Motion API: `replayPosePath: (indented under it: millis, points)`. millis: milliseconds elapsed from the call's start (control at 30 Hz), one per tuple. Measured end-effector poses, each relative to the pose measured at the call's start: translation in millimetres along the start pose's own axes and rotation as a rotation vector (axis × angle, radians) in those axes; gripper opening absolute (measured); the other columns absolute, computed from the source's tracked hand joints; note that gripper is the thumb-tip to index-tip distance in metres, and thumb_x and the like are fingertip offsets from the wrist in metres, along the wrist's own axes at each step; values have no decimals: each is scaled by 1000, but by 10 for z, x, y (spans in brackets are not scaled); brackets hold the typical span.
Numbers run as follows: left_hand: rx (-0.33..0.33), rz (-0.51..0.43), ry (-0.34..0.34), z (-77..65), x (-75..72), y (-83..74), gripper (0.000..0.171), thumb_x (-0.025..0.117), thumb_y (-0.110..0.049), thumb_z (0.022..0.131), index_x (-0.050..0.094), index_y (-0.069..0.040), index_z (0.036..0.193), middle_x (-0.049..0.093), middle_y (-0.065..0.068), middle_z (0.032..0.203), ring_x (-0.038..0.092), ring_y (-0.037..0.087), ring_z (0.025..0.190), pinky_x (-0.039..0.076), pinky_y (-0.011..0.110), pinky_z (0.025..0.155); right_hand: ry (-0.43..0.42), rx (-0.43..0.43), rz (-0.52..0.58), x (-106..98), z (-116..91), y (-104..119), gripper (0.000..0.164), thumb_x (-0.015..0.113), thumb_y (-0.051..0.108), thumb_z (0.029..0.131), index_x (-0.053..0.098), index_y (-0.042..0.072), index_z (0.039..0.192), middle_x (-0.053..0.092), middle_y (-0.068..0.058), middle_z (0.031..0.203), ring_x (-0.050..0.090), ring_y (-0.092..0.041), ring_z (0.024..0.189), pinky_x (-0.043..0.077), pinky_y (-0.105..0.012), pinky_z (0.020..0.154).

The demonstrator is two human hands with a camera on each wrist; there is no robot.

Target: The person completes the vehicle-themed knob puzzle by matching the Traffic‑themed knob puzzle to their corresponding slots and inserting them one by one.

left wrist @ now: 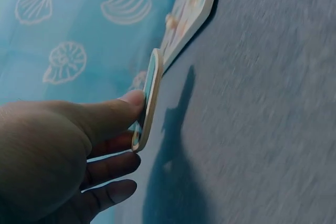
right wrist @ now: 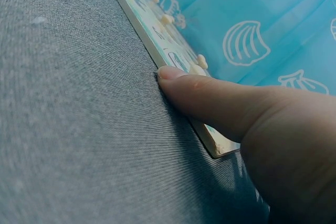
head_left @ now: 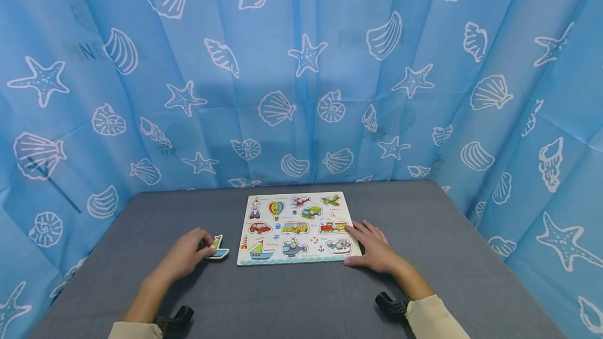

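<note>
My left hand (head_left: pixel 186 252) pinches a sailboat puzzle piece (head_left: pixel 219 253), with a blue hull and green sail, just left of the board. In the left wrist view the thumb presses the face of the piece (left wrist: pixel 152 90), which is seen edge-on above the grey cloth, and the other fingers are partly behind it. The white puzzle board (head_left: pixel 313 259) lies flat, showing vehicle pictures with small knobs. My right hand (head_left: pixel 377 251) rests at its right side, fingers over the right edge. In the right wrist view the thumb (right wrist: pixel 202 95) touches the board's front edge.
Grey cloth (head_left: pixel 282 302) covers the table. A blue curtain (head_left: pixel 306 135) with white shells and starfish hangs behind and around it. Each wrist wears a black band, the left one (head_left: pixel 175 320) and the right one (head_left: pixel 392 305), near cream sleeves.
</note>
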State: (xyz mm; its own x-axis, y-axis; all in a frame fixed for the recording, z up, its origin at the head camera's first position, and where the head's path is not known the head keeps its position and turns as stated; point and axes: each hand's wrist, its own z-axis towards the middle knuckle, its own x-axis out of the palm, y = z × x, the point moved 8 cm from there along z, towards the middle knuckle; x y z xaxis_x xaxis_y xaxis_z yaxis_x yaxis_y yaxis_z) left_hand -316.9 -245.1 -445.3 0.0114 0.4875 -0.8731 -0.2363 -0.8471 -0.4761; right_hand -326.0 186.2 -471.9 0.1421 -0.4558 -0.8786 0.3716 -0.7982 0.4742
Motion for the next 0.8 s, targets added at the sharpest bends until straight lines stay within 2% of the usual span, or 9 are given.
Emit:
replayPosePath:
  millis: [267,500,800]
  points:
    - [60,-31,-7,37,121,-248,11,71,-15,89,60,-13,88,50,-3,85,48,13,75,41,35,67,9,18,9,2,-2,-7,90,76,53,77,42,9,147,33,-19,152,16,-46,141,9,-64,106]
    - [79,-46,17,64,242,-410,13,73,-15,88,60,-16,86,50,-5,83,48,11,75,42,34,69,15,16,8,2,14,8,90,76,53,77,42,8,147,33,-19,152,17,-46,141,9,-64,107]
    - [192,9,52,163,408,-647,16,75,-19,86,60,-19,82,49,-9,80,45,11,74,39,34,69,11,20,14,-2,2,8,90,77,52,77,42,8,147,32,-19,152,16,-46,141,9,-65,106]
